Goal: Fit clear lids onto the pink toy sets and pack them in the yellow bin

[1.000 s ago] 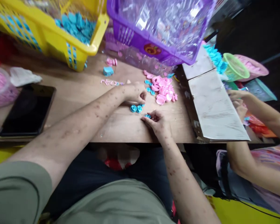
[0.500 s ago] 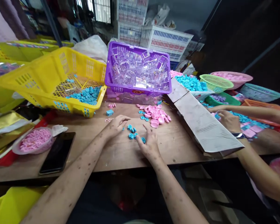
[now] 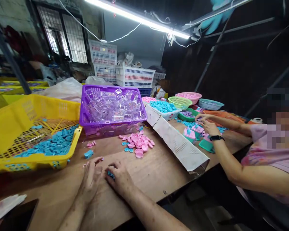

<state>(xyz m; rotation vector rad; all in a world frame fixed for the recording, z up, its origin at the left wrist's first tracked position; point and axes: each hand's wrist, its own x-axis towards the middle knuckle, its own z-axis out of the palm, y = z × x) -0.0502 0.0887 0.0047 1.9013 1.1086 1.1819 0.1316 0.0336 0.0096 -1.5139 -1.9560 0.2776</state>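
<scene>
In the head view, both forearms come in from the bottom edge and the hands lie side by side, low over the table (image 3: 144, 179), near each other but apart. The left hand (image 3: 92, 173) reaches forward with its fingers parted and loosely bent, released rather than clenched; a tiny purple bit (image 3: 102, 158) shows by its fingertips, and whether they touch it I cannot tell. The right hand (image 3: 120, 178) is palm down, its wrist angled in from the right, fingers curled around a few blue pieces (image 3: 110, 175), grasping them between thumb and fingers.

Those pieces are small, bright and glossy, mostly covered by the hand, so their number and full shape cannot be made out. They sit at the right hand's inner side, facing the left hand.

Just beyond the left hand is a blue block (image 3: 88, 154), with pink discs (image 3: 91, 144) behind it. Farther right lies a pink pile (image 3: 140, 143) of shallow, rounded parts, with blue discs (image 3: 127, 149) along its left edge.
</scene>
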